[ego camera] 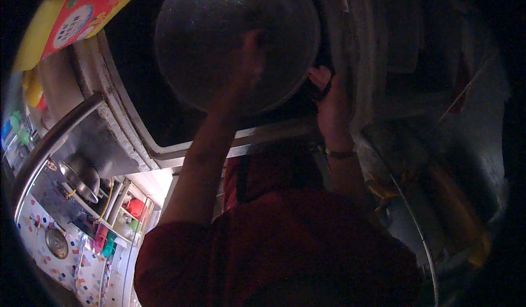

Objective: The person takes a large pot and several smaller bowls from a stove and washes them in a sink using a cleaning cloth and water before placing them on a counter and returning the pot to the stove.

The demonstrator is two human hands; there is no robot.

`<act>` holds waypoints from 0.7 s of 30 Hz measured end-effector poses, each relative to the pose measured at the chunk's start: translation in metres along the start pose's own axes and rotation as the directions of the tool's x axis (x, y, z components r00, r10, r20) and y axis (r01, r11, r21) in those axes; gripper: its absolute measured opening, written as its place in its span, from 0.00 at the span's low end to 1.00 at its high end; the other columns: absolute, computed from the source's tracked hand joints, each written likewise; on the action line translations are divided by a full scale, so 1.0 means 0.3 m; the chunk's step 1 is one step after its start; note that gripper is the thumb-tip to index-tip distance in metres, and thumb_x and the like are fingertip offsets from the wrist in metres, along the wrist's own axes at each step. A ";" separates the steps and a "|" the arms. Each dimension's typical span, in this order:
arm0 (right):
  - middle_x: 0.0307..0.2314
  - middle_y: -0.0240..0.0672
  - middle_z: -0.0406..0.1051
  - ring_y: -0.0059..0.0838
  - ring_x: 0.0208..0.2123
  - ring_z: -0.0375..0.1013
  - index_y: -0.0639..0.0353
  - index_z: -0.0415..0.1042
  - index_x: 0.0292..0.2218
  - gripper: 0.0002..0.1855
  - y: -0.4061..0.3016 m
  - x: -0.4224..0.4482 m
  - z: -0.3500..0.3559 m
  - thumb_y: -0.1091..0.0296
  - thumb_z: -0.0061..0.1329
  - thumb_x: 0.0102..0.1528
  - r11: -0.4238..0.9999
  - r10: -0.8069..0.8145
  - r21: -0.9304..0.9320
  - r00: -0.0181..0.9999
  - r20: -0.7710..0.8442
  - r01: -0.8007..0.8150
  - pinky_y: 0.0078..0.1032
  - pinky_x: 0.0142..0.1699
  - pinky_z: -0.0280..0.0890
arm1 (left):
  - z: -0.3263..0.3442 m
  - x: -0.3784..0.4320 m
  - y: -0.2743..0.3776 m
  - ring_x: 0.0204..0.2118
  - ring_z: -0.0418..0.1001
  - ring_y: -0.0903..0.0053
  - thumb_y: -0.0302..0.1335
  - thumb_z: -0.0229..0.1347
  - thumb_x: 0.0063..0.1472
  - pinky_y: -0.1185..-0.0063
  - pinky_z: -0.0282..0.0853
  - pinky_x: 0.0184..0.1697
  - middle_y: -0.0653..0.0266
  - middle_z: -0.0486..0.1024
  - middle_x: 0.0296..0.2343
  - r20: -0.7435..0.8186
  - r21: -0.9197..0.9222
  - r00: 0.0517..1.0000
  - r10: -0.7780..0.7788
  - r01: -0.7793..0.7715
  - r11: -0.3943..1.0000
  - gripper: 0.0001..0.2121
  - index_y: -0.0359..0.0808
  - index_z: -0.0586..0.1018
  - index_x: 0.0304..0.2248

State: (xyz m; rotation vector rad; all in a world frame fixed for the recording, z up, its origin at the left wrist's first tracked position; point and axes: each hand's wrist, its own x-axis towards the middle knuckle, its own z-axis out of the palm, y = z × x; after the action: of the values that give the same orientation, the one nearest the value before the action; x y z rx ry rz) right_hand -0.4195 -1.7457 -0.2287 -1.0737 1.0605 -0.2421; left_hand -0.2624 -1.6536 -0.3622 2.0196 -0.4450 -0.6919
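Note:
A large round metal basin or lid (pixel 185 60) is held over a dark sink (pixel 164 150) with a pale metal rim. My left hand (pixel 250 58) reaches over the round piece and lies near its middle. Deep shadow hides its fingers, so I cannot tell whether it grips anything. My right hand (pixel 322 79) is at the right edge of the round piece, its fingers curled on the rim. A dark band circles the right wrist.
A curved metal pipe (pixel 61 132) rises left of the sink. Beyond it are a yellow and red package (pixel 82 23) bearing writing, a steel bowl (pixel 82 179) and shelves (pixel 133 208) with goods. A pale cable (pixel 415 220) runs down the dark right side.

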 end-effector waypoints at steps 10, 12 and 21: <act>0.49 0.34 0.52 0.27 0.47 0.55 0.54 0.48 0.53 0.31 0.021 0.008 -0.024 0.43 0.25 0.55 0.805 0.273 0.536 0.961 0.049 -0.256 0.26 0.53 0.47 | -0.127 -0.222 0.311 0.44 0.61 0.64 0.23 0.47 0.48 0.71 0.57 0.48 0.54 0.66 0.39 0.658 -0.265 0.679 0.326 -0.195 0.944 0.13 0.33 0.70 0.37; 0.47 0.35 0.54 0.27 0.46 0.55 0.55 0.50 0.52 0.30 0.021 0.003 -0.006 0.43 0.26 0.55 0.805 0.349 0.509 0.937 0.011 -0.306 0.27 0.53 0.48 | -0.291 -0.240 0.146 0.42 0.65 0.64 0.23 0.46 0.50 0.73 0.59 0.48 0.54 0.68 0.37 0.744 -0.084 0.501 0.442 -0.587 0.805 0.13 0.31 0.70 0.37; 0.17 0.29 0.60 0.23 0.23 0.60 0.54 0.62 0.26 0.17 0.083 -0.028 0.024 0.51 0.30 0.56 0.888 0.190 0.449 0.968 -0.165 -0.098 0.25 0.36 0.60 | -0.162 0.061 -0.243 0.37 0.65 0.62 0.31 0.50 0.49 0.70 0.62 0.41 0.54 0.66 0.37 -0.169 0.865 0.984 -0.050 0.173 0.470 0.14 0.37 0.70 0.37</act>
State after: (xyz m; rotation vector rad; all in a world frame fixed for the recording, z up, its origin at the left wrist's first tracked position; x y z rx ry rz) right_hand -0.4257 -1.7236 -0.2433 -0.5663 1.1941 -0.4553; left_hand -0.2148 -1.5949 -0.4101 3.1004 -0.6963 -0.4143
